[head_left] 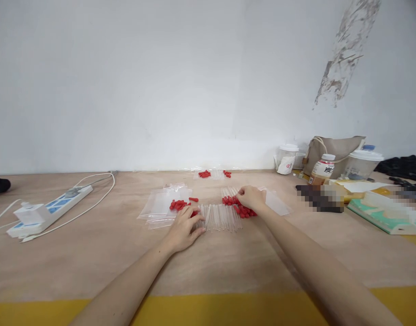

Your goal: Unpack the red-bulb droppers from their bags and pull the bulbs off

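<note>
A row of clear glass tubes lies on the wooden table between my hands. My left hand rests at the row's left end, fingers curled against the tubes and some red rubber caps. My right hand is farther back at the right, fingers pinched over a second bunch of tubes with red caps. What it pinches is too small to name. Clear plastic bags lie under the left pile of caps.
A white and blue power strip with cables lies at the left. More red caps sit near the wall. At the right stand a bottle, lidded cups, a beige bag and a book. A yellow strip edges the table front.
</note>
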